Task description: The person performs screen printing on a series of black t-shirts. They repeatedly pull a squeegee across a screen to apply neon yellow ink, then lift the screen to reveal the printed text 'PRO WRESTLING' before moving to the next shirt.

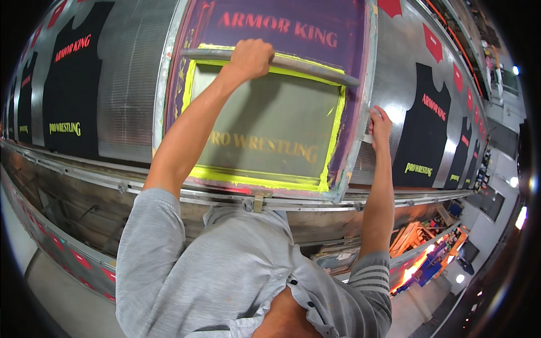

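Observation:
My left hand (251, 58) is closed round a long grey squeegee (315, 71), which lies crosswise over a screen-printing frame (160, 107). Inside the frame the mesh is purple at the far part and along the sides. Bright yellow ink (265, 181) borders a paler greenish mesh window (253, 107), where lettering shows faintly. At the frame's right side my right hand (381, 126) has its fingers curled at the edge, seeming to grip it; what lies under the fingers is partly hidden.
Black sleeveless shirt panels (70, 96) with red and yellow lettering lie on the metal table (132, 73) to the left, and more panels (424, 127) lie to the right. Small red pieces (433, 43) lie farther back. A metal rail (135, 183) runs along the near edge.

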A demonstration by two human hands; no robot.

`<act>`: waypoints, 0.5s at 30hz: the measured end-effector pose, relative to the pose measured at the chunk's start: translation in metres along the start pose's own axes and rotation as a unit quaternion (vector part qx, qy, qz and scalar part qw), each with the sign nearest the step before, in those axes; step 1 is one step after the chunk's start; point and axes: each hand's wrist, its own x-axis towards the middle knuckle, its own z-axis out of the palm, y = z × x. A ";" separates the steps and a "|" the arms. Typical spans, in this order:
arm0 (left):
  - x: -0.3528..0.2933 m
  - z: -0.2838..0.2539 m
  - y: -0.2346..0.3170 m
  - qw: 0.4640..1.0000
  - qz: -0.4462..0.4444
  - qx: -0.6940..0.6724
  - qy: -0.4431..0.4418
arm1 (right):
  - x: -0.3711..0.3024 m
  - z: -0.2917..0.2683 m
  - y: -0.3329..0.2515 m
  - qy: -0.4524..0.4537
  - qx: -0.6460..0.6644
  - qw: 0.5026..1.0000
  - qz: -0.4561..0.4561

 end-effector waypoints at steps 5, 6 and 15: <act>-0.110 0.053 0.029 0.993 0.009 -0.036 0.114 | 0.001 -0.004 -0.005 -0.010 -0.005 1.000 -0.024; -0.141 0.063 0.040 0.994 0.007 -0.041 0.105 | 0.001 -0.004 -0.006 -0.006 -0.009 1.000 -0.021; -0.355 0.096 0.132 0.977 0.022 -0.015 0.211 | 0.014 -0.001 -0.006 -0.007 -0.026 0.997 -0.069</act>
